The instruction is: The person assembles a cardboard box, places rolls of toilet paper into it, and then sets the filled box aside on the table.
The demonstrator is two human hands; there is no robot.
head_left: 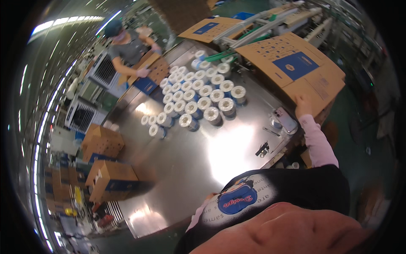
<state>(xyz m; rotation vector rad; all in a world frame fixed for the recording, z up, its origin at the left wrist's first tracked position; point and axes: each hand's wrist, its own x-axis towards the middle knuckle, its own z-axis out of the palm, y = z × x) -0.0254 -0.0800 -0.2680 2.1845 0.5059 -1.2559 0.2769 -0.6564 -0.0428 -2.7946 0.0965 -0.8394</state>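
Over thirty cylinders (205,90), five-plus cartons (304,89), one phone (286,120), one co-worker (126,51)

Flat brown carton (295,70), blue-printed

The flat carton (294,72) at the person's right hand (303,105) is brown, patterned with small dark-blue marks and a large dark-blue panel, while the clustered cylinders (205,91) show white ring-shaped tops over blue-and-white sides on a silvery table (169,173). A pale pink sleeve (317,142) meets a black shirt (292,186) with a blue, red and white print, near a pinkish-lilac phone (286,120). The co-worker's top (130,53) is grey, the cap (113,28) dark blue-green.
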